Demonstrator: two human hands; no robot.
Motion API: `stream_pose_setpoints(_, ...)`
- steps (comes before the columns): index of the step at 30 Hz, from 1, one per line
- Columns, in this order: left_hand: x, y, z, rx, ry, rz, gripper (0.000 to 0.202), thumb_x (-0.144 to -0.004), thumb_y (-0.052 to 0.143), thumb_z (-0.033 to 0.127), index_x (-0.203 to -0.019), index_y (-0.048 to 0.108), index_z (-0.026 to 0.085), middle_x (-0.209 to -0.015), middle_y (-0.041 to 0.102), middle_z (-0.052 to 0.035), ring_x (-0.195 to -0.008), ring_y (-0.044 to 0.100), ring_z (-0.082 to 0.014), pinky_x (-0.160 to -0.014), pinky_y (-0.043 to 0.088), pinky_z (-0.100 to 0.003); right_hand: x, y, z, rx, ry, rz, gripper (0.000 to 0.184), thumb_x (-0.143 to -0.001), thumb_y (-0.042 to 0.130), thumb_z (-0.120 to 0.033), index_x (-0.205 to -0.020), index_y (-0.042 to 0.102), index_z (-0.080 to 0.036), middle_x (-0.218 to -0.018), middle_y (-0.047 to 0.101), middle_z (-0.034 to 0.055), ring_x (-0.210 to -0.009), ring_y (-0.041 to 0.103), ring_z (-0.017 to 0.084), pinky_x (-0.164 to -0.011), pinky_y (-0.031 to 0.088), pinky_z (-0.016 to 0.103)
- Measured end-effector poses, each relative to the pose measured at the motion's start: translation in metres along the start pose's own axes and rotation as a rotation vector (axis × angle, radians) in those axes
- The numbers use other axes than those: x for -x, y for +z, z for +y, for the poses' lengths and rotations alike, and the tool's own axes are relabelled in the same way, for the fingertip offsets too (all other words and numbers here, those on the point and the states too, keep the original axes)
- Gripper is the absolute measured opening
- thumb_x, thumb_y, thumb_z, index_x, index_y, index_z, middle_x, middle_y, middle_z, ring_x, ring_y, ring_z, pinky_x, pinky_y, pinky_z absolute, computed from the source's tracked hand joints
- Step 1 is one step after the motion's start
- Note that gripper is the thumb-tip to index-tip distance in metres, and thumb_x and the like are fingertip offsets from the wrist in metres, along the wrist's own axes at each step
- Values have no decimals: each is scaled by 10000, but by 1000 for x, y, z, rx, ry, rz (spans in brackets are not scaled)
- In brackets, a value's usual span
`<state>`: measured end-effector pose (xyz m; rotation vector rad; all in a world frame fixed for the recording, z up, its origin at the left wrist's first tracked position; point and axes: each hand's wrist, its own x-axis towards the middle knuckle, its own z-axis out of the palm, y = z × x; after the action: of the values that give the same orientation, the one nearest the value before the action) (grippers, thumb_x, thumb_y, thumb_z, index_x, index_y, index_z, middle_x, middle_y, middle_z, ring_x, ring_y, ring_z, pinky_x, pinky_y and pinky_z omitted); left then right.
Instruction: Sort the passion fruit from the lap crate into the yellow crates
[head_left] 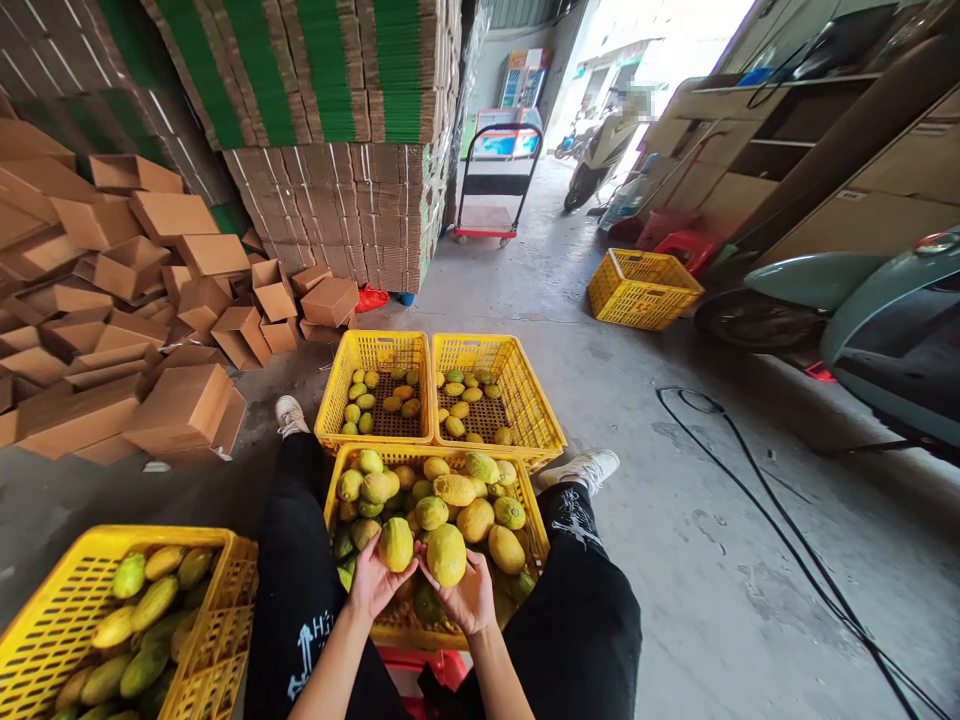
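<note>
Near crate [420, 637] heaped with yellow-green fruit [454, 490]; far-left crate [405, 350], far-right crate [536, 410] sparsely filled; side crate [52, 600] part-filled with longer fruit [155, 605]. Over near crate, left fruit [396, 545] gripped in curled fingers of left hand [375, 583], right fruit [446, 555] in right hand's [472, 598]; both rounded, yellow, green-tinged.

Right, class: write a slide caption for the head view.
Left hand and right hand each hold a fruit above a fruit-filled yellow crate.

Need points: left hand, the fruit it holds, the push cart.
Left hand [373, 584]: head view, middle of the hand.
Held fruit [396, 545]: head view, middle of its visible side.
Push cart [495, 186]: head view, its black panel.
</note>
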<state>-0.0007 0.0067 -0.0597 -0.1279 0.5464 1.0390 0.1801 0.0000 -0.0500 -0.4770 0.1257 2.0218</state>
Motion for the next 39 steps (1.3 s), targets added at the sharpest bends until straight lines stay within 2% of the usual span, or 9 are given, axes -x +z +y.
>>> stream_pose_setpoints(5,3,1,-2,-33,-45,82,231,-843,533,320,-967,619,145,-946,698,-103,-963,636,-244,-778,503,-365,-1,-4,4,33,-9,120,300,-723,646,-368,-919,668,-141,-920,728,95,-939,656,256,-844,504,432)
stream_pose_setpoints(10,3,5,-4,-94,-82,106,305,-844,528,321,-1088,578,145,-967,693,-105,-913,648,-223,-756,506,-358,0,-6,6,111,-14,90,365,-692,692,-356,-972,661,-125,-941,718,107,-978,642,269,-821,514,424)
stream_pose_setpoints(14,2,5,-5,-88,-76,107,292,-839,533,302,-1083,579,150,-985,691,-92,-921,644,-219,-781,499,-365,0,-7,6,148,-11,66,350,-696,685,-378,-956,666,-144,-923,720,101,-955,648,268,-823,508,450)
stream_pose_setpoints(17,1,3,-4,-74,-66,72,290,-844,517,322,-1064,590,148,-999,688,-98,-946,636,-226,-813,490,-383,-1,-6,7,164,-11,64,324,-722,653,-383,-957,662,-161,-918,722,92,-932,654,255,-830,501,456)
stream_pose_setpoints(20,-1,-3,-4,-40,-33,-21,342,-855,476,381,-1061,598,137,-1087,659,-133,-1064,586,-269,-889,452,-444,0,-2,5,139,-48,64,297,-752,593,-399,-962,651,-196,-968,717,71,-952,647,248,-835,494,456)
stream_pose_setpoints(25,-4,-9,-2,-14,10,-83,343,-872,437,357,-1093,587,143,-1148,633,-140,-1135,543,-287,-959,391,-491,3,4,-1,131,-48,-16,264,-691,580,-346,-894,653,-193,-1056,693,95,-1030,606,277,-851,481,450)
stream_pose_setpoints(28,-3,-5,-2,-12,7,-38,335,-864,462,354,-1087,583,136,-1093,657,-139,-1070,586,-271,-942,414,-463,2,1,-1,145,-46,5,255,-710,600,-348,-906,652,-195,-1035,700,93,-994,618,258,-853,485,434)
stream_pose_setpoints(33,3,4,-7,-71,-66,139,303,-821,553,349,-1010,591,115,-880,701,-115,-839,662,-231,-843,482,-410,0,-8,5,107,26,138,297,-746,633,-397,-946,645,-178,-895,727,67,-836,672,220,-750,534,420)
stream_pose_setpoints(39,4,11,-8,-89,-48,170,353,-811,574,344,-1060,580,94,-876,693,-128,-872,657,-239,-843,482,-390,-1,-6,7,91,5,193,240,-748,651,-348,-901,662,-163,-871,733,70,-796,682,204,-701,552,370)
